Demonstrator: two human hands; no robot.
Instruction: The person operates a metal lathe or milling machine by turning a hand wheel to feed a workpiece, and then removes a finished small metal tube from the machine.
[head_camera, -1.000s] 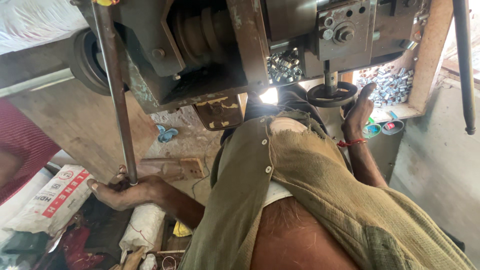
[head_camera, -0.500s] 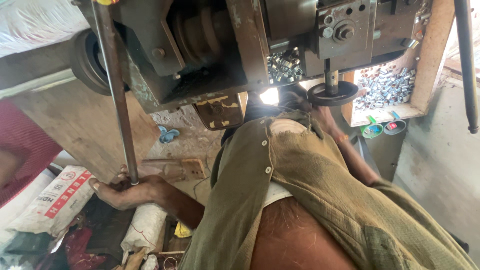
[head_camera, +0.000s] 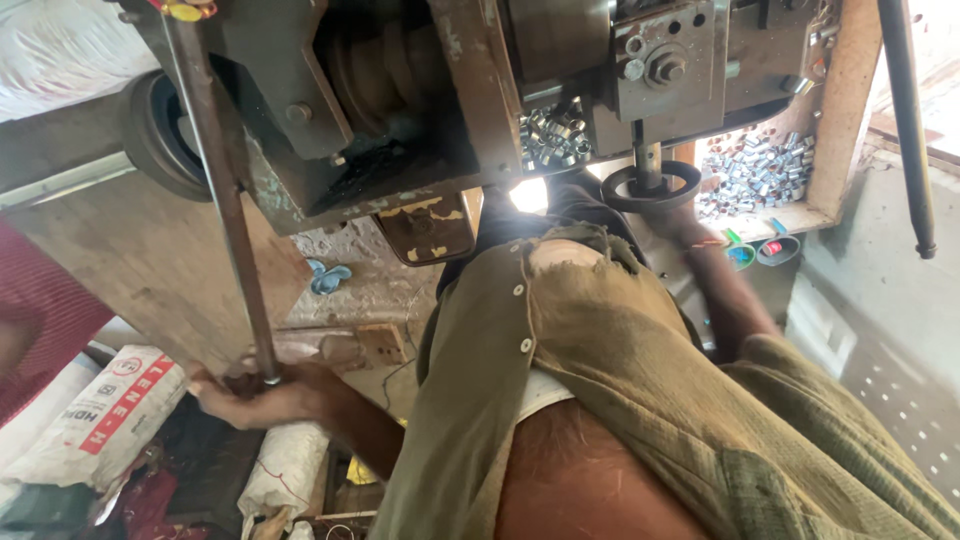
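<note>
At 8 o'clock, left hand (head_camera: 262, 392) clenched round one long grey steel lever rod (head_camera: 222, 200); right hand (head_camera: 672, 215) at one round black die ring (head_camera: 651, 186), grip unclear; two coloured cups (head_camera: 757, 252) at 3 o'clock

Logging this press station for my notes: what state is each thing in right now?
Long grey metal lever rod: upright, lower end gripped by left hand.
Right hand: blurred, at the black ring-shaped handwheel.
Small silver metal rings: heaped loose in the wooden tray.
Olive button shirt: unbuttoned.
</note>
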